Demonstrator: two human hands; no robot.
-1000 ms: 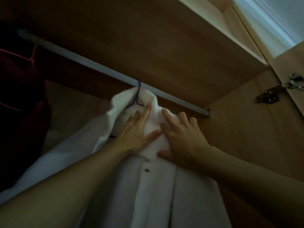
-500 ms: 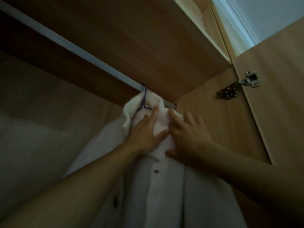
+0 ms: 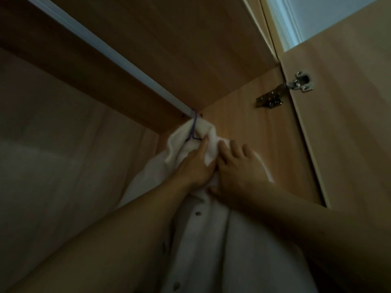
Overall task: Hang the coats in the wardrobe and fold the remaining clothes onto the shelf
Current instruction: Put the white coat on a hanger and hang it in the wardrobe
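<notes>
A white coat [image 3: 203, 246] with small buttons hangs on a purple hanger [image 3: 193, 129]. Its hook sits on the pale rail [image 3: 105, 51], at the rail's right end against the wardrobe's side wall [image 3: 243, 123]. My left hand [image 3: 194, 166] lies on the collar with the index finger stretched up toward the hanger's neck. Beside it, my right hand [image 3: 237, 168] presses spread fingers on the coat's right shoulder, with the thumb low on the front. A fold of collar bunches between the two hands. The coat's lower part runs out of view.
A wooden shelf board [image 3: 179, 39] spans above the rail. The open wardrobe door [image 3: 349, 123] stands at right on a metal hinge [image 3: 283, 89]. The wardrobe's back panel [image 3: 63, 144] fills the left, and a bright ceiling edge [image 3: 306, 17] shows at top right.
The coat and hanger have slid right along the rail to the side wall, both hands staying on the collar. The view has turned right, so the dark red garment is gone from sight.
</notes>
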